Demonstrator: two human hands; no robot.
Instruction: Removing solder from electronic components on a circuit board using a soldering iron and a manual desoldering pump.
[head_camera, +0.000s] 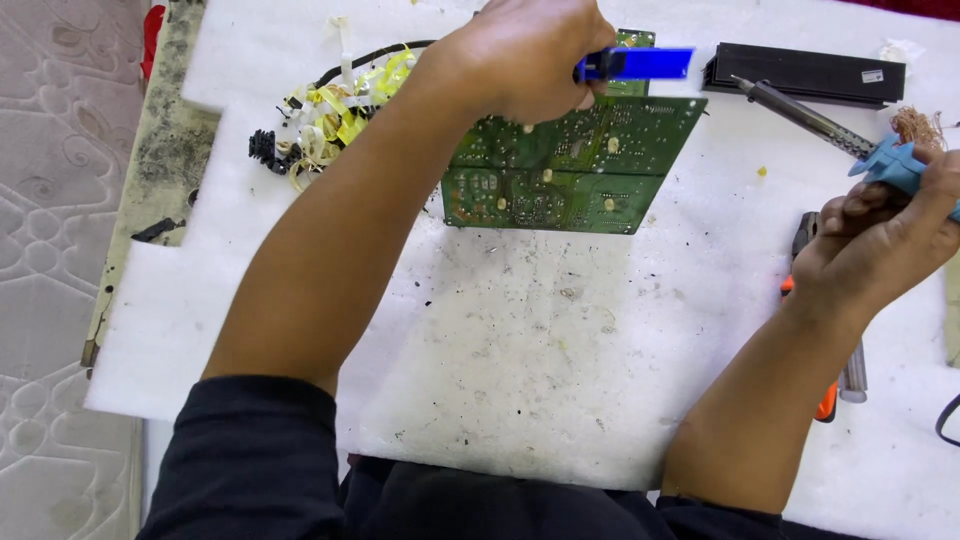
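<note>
A green circuit board (570, 165) lies solder side up on a white foam sheet (520, 360). My left hand (520, 55) reaches over the board's top edge and grips a blue pump-like tool (640, 64) that sticks out to the right. My right hand (880, 245) is off to the right, closed around the blue handle of a soldering iron (810, 120). The iron's metal tip points up and left, just off the board's upper right corner and apart from it.
A black ribbed bar (805, 72) lies at the top right. A tangle of yellow and black wires (335, 110) sits left of the board. An orange-handled tool (825, 395) rests under my right wrist. Copper wool (915, 125) is at the far right.
</note>
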